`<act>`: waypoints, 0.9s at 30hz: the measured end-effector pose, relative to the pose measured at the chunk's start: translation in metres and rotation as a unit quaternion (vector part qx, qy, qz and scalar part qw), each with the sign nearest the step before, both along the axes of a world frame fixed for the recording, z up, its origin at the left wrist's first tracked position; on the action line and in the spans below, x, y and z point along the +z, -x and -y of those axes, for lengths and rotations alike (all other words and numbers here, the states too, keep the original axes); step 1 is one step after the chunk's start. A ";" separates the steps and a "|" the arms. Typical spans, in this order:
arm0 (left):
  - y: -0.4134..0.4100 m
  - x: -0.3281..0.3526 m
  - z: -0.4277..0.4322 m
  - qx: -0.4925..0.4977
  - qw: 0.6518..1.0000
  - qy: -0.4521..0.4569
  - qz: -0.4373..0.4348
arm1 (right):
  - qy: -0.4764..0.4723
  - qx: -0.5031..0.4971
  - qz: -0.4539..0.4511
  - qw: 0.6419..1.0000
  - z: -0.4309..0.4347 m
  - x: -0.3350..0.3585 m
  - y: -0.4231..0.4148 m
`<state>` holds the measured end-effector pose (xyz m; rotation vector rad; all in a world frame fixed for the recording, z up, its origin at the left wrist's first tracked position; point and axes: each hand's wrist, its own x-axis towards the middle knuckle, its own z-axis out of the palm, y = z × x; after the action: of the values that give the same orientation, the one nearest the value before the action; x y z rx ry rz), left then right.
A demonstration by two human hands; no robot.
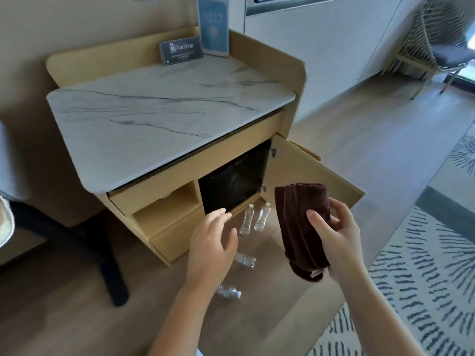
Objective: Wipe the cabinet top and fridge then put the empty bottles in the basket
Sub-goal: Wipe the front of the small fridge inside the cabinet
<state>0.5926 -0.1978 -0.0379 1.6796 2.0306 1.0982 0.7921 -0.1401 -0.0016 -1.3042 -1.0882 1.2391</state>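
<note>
Brown folded cloth hangs in the right hand. Its grip is clamped on the cloth, thumb across the front and fingers behind, likely to keep the folds together as a wiping pad. The left hand hovers just beside it, its grip apart and fingers relaxed, holding nothing, perhaps ready to help refold.

The marble cabinet top carries only a dark card and a blue card, both propped at its back edge near the right rear corner. That leaves the front and left open for long strokes up to the raised wooden rim. Below, the cabinet door stands swung wide to the right, so the black fridge front is reachable.

Four clear bottles wait on the floor in front of the cabinet. Two bottles seem to stand near the fridge. One lies nearer the person, and another lies nearer again. No basket is in view. Stepping close to the cabinet risks kicking them.
</note>
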 end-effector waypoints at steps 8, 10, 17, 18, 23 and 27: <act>-0.026 -0.001 -0.017 0.032 0.999 -0.006 -0.029 | 0.024 -0.014 -0.027 0.999 -0.027 -0.008 -0.039; -0.025 -0.003 -0.027 0.036 0.999 -0.001 -0.028 | 0.028 -0.013 -0.031 0.999 -0.037 -0.011 -0.038; -0.008 -0.005 -0.079 0.052 0.998 -0.003 -0.025 | 0.035 0.019 -0.014 0.999 -0.090 -0.011 -0.011; -0.004 -0.006 -0.086 0.056 0.998 -0.002 -0.026 | 0.033 0.027 -0.010 0.999 -0.099 -0.011 -0.005; 0.010 -0.015 -0.106 0.085 0.996 0.002 -0.039 | 0.035 0.059 -0.009 0.998 -0.129 -0.016 0.015; 0.014 -0.017 -0.118 0.118 0.992 -0.004 -0.050 | 0.049 0.083 -0.012 0.995 -0.147 -0.024 0.024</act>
<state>0.5784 -0.0796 -0.0551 1.5570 2.3387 1.1159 0.7685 0.0070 -0.0252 -1.2900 -1.1490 1.4437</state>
